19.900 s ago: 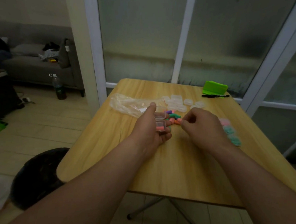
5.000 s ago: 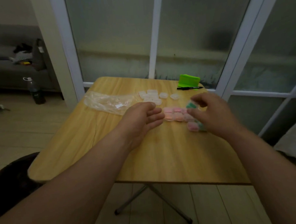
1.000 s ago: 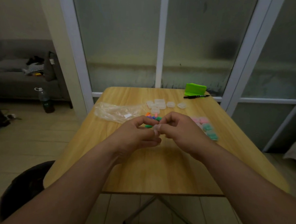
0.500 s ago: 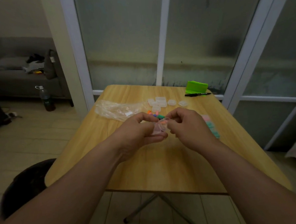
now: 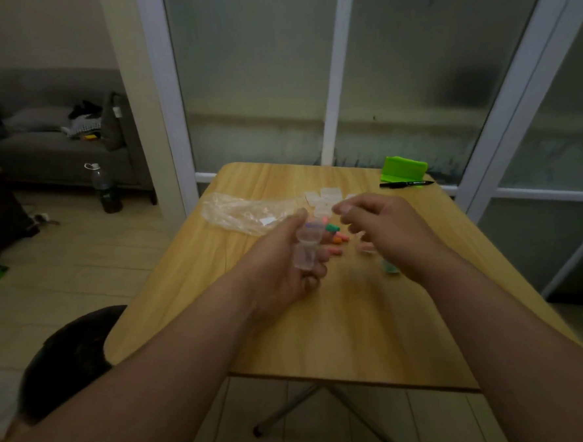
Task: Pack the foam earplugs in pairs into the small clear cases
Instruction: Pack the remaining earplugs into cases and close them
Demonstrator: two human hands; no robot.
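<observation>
My left hand (image 5: pixel 286 265) grips a small clear case (image 5: pixel 306 249), hinged open, with nothing visible inside it. My right hand (image 5: pixel 388 230) hovers just right of it, fingers loosely curled and empty. Between the hands lies a small heap of loose foam earplugs (image 5: pixel 335 236) in green, orange, pink and purple. Several empty clear cases (image 5: pixel 324 198) sit behind the heap. Filled cases (image 5: pixel 388 266) lie on the table mostly hidden under my right hand.
A crumpled clear plastic bag (image 5: pixel 245 211) lies at the left of the wooden table (image 5: pixel 340 320). A green box (image 5: pixel 404 168) and a black marker (image 5: pixel 405 183) sit at the far right corner. Glass doors stand behind; a dark stool (image 5: pixel 69 354) is at the lower left.
A second ago both hands were joined on the case. It now stands open in my left hand, and my right hand has let go and drawn away to the right.
</observation>
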